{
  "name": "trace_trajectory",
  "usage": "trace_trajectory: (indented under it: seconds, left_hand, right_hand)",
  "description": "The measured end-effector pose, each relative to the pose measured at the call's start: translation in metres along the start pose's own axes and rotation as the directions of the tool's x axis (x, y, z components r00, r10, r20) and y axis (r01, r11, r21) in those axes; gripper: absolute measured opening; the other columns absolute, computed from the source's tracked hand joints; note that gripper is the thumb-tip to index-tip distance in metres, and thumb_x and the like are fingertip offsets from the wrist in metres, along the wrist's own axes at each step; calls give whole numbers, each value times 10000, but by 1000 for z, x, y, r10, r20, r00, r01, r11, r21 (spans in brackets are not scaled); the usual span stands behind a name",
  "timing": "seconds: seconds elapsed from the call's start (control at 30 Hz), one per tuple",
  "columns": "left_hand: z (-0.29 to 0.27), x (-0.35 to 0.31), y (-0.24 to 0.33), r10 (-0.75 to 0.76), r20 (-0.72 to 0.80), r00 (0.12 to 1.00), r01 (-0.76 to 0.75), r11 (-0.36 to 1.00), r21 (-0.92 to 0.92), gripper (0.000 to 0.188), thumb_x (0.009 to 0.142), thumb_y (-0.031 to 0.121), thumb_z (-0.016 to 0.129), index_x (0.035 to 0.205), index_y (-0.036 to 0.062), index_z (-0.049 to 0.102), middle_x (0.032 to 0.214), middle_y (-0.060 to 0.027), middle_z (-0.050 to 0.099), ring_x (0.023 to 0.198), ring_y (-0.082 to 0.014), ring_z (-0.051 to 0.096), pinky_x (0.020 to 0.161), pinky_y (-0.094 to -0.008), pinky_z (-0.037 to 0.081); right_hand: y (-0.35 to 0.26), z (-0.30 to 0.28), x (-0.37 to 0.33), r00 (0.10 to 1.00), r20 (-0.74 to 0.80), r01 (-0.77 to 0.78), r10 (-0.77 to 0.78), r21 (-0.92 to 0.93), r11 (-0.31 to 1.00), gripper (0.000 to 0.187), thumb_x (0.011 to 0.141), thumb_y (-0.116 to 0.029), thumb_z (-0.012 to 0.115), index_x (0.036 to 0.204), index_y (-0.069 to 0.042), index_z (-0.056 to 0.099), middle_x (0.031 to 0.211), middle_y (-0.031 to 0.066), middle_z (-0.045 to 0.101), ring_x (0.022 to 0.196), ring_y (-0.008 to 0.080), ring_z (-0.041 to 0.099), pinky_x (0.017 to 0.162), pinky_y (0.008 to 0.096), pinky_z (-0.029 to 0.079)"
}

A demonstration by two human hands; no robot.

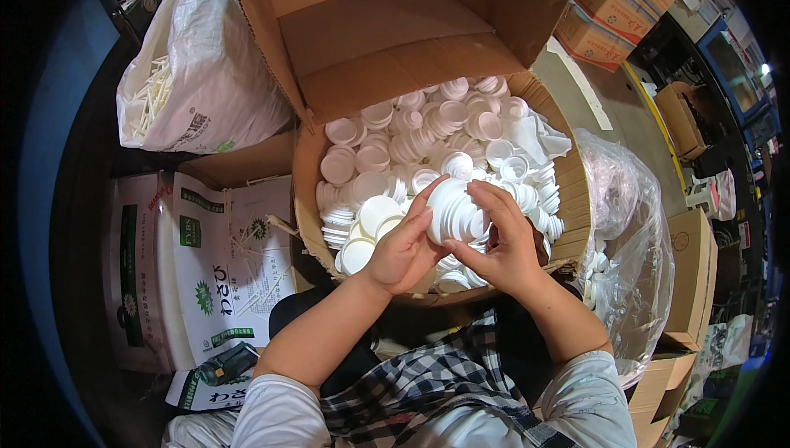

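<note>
Between my two hands, over the near part of an open cardboard box, is a stack of round white plastic lids (pixel 453 213). My left hand (pixel 409 244) supports the stack from the left, fingers curved along its side. From the right, my right hand (pixel 504 238) closes on it, with the fingertips on top and the thumb at the near edge. Many more white lids (pixel 440 123) fill the box (pixel 580 193), some in leaning rows and others lying loose. A few flat cream-white discs (pixel 378 213) lie just left of my left hand.
A second open carton (pixel 403 20) stands at the far side. Left are a white woven sack (pixel 222 78) of thin white sticks and a printed carton (pixel 197 267) with a dark tool (pixel 226 364) near it. Right is a clear plastic bag (pixel 634 234); stacked cartons (pixel 609 20) stand beyond.
</note>
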State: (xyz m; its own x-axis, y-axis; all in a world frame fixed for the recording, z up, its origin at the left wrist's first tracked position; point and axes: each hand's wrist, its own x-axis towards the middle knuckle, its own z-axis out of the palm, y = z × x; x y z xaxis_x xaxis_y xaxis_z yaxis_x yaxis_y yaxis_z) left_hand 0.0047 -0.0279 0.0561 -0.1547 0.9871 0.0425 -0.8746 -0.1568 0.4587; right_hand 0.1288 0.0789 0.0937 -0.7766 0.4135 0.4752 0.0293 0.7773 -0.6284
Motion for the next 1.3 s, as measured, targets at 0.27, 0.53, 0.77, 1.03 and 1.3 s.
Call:
trace_trajectory:
  seconds: [0.27, 0.53, 0.77, 1.03, 1.3]
  left_hand:
    - [-1, -1, -9, 212, -80, 974, -170, 919, 356, 563, 898, 175, 517, 1366, 93, 214, 1273, -101, 392, 1143, -182, 434, 942, -328, 381]
    - [-4, 4, -15, 314, -20, 949, -244, 775, 583, 519, 812, 68, 632, 1244, 27, 348, 1180, -85, 454, 1071, -170, 476, 929, -313, 397]
    - [-6, 1, -41, 403, 49, 914, -323, 648, 690, 484, 775, -27, 639, 1191, 24, 396, 1131, -78, 468, 1060, -164, 475, 931, -317, 396]
    - [-11, 3, -33, 354, -57, 934, -232, 716, 658, 490, 777, -5, 649, 1196, 13, 395, 1135, -97, 478, 1040, -165, 491, 912, -303, 414]
    - [-63, 15, 32, 438, -324, 839, -56, 661, 748, 362, 866, 231, 591, 1166, 74, 463, 1083, -36, 523, 980, -133, 514, 798, -283, 458]
  right_hand:
    - [9, 8, -6, 996, 89, -24, 20, 49, 998, 677, 660, -185, 774, 1236, -22, 460, 1256, 215, 470, 1081, 310, 544, 786, 320, 491]
    - [24, 13, -1, 946, -122, -188, 299, 546, 816, 471, 923, -367, 443, 1220, -2, 456, 1120, 110, 549, 883, 140, 500, 784, 277, 402]
    - [26, 25, 3, 770, 1, -430, 638, 740, 517, 506, 950, -451, 319, 810, -19, 543, 669, 14, 502, 629, 79, 457, 583, 235, 375]
    - [53, 35, 4, 741, 66, -510, 668, 702, 496, 455, 930, -426, 413, 814, -17, 574, 671, 1, 518, 623, 80, 451, 578, 235, 382]
    - [157, -52, 2, 723, 30, -436, 690, 795, 423, 266, 854, -186, 530, 1041, -1, 571, 889, 25, 605, 755, 138, 573, 604, 270, 481]
